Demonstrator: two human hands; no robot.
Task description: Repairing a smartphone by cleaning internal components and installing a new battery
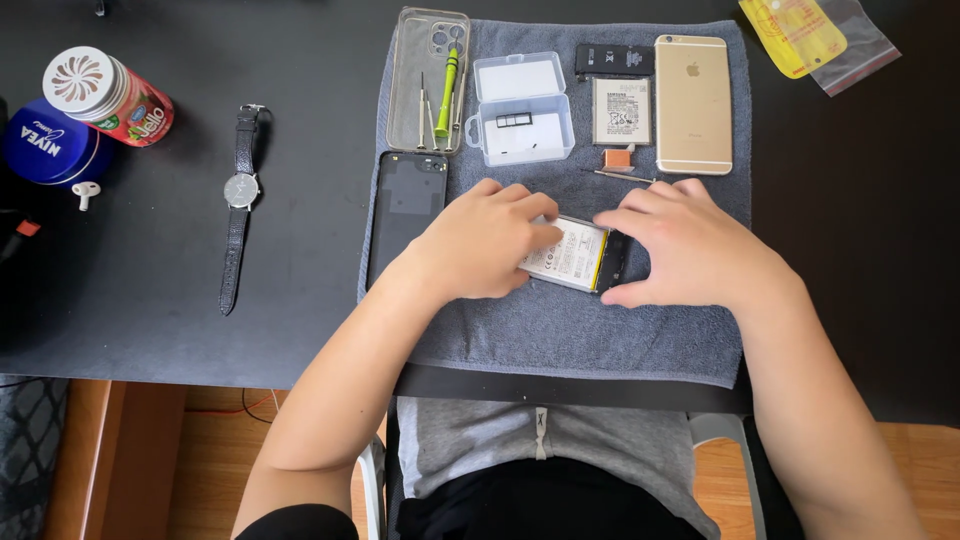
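Both my hands rest on an opened black phone (612, 262) lying on a grey towel (560, 330). A white battery with a yellow edge (572, 254) shows inside it. My left hand (485, 240) covers the phone's left part, fingers curled onto the battery. My right hand (685, 245) grips the phone's right part, thumb at its near edge. Most of the phone is hidden under the hands.
On the towel: a black back cover (405, 212), a clear case with a green screwdriver (447, 80), a clear plastic box (522, 108), two loose batteries (621, 110), a gold phone (692, 104), tweezers (620, 176). A wristwatch (239, 205), a red can (110, 95) and a blue tin (45, 145) lie left.
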